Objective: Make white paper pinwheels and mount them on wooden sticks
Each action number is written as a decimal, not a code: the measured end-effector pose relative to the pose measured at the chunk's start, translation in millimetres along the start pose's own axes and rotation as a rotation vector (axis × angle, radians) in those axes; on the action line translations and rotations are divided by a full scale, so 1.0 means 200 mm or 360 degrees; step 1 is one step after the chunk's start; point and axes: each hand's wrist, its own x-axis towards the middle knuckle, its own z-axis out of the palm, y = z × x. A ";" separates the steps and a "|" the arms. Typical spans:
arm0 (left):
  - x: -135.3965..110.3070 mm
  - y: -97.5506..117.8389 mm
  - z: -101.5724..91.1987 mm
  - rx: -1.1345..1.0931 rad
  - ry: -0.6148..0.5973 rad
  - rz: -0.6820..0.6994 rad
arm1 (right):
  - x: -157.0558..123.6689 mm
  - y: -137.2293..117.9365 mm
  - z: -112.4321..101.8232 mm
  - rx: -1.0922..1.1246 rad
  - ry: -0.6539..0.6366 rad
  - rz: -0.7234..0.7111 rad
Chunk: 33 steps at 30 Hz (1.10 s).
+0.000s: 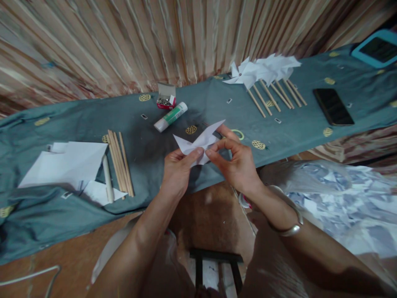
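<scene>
A white paper pinwheel, partly folded with two pointed tips sticking up, is held between both hands over the table's near edge. My left hand pinches it from the left, thumb on top near the centre. My right hand closes on its right side, thumb and forefinger meeting near the middle; whether a small pin is between them I cannot make out. Just beyond lie a glue stick with a green label and a small red open box of metal pins. Scissors with a green handle lie partly hidden behind my right hand.
Finished pinwheels on wooden sticks lie at the back right, beside a black phone and a blue-framed device. Loose sticks and white paper sheets lie left. A bag of paper pieces stands at lower right.
</scene>
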 end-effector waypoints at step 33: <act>0.00 0.00 -0.01 0.0036 -0.0017 0.0004 | -0.01 -0.01 0.00 -0.0011 -0.0006 -0.0001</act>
